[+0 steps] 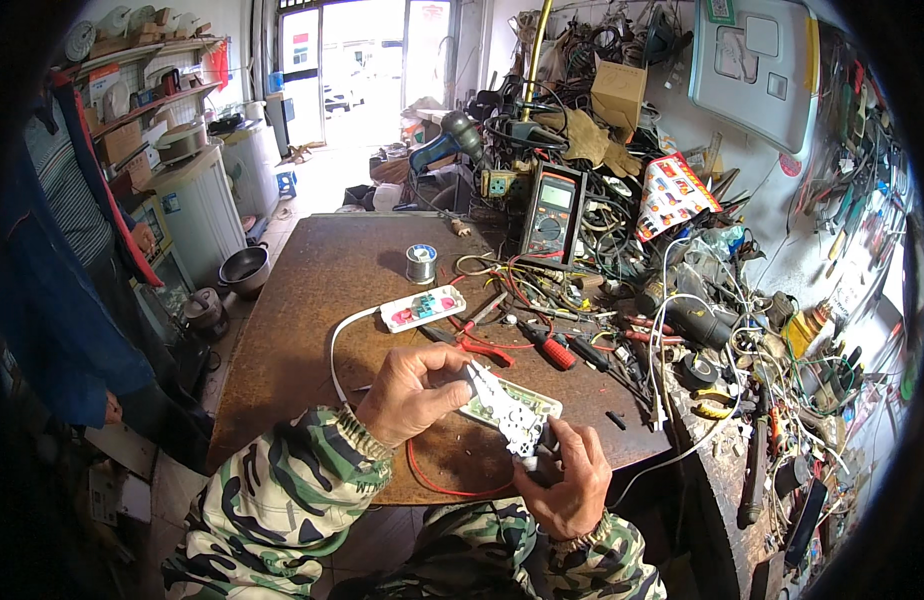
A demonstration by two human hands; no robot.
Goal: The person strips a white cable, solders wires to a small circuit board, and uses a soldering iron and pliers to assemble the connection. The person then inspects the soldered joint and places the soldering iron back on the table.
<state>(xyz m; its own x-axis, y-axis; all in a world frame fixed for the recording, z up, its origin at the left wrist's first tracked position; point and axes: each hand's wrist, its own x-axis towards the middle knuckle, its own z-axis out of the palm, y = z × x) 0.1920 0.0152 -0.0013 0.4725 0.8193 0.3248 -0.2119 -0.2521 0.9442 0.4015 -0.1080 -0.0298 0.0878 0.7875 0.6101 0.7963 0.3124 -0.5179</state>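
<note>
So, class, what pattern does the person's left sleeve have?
The left sleeve is camouflage in green, black and off-white, seen best in the head view.

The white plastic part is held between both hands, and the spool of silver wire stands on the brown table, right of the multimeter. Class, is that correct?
Not quite: in the head view, the spool of silver wire stands on the brown table left of the multimeter, not right of it. The white plastic part is held between left hand and right hand.
</note>
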